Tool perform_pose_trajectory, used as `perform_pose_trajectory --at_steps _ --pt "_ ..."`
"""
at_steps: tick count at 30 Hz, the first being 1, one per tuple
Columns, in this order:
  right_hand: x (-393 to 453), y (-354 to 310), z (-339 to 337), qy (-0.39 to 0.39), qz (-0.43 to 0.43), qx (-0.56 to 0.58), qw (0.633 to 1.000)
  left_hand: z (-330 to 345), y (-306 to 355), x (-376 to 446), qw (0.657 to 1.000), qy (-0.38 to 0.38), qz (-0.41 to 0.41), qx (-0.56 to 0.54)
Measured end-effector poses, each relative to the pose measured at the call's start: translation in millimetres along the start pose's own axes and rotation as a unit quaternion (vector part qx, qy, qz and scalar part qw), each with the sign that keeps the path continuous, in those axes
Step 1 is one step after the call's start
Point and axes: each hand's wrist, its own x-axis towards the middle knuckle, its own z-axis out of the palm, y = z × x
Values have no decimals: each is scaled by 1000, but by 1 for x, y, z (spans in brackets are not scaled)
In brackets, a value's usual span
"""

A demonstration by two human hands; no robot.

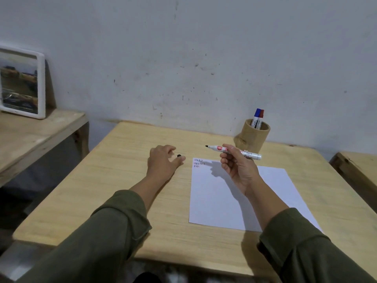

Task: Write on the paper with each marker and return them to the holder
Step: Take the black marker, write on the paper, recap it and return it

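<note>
I see my left hand (163,162) resting on the wooden tabletop (114,180), fingers spread loose, with a small black cap (179,155) by the fingertips. I cannot tell if it is held. Next comes the white paper (220,201), flat, with short marks in its top left corner. My right hand (238,168) floats above it, fingers closed on an uncapped black marker (216,148), tip pointing left. Behind stands the holder (253,137) with a blue marker (256,117) and a red marker (260,119).
</note>
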Motion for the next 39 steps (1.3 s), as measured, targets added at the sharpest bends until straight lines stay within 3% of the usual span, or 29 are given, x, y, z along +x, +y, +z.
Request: perform_pose_trajectory --at_steps 3,7,10,13,21,28,39 --pt "2 1 0 6 -12 -17 1000 -3 5 -9 994 55 94 -2" --pt "6 5 5 42 -18 -37 998 2 7 -32 979 -63 195 -2" --pt "10 12 8 70 -14 -57 996 7 1 -43 973 -149 179 -7" --pt "14 18 10 86 -14 -91 992 9 -1 -41 965 -187 181 37" --pt "26 36 11 97 -35 -230 968 12 -2 -39 968 -184 170 27" --pt "29 44 6 110 -86 -382 914 13 -3 -39 968 -188 164 26" --pt "28 45 7 90 -105 -426 894 12 -2 -39 968 -189 165 24"
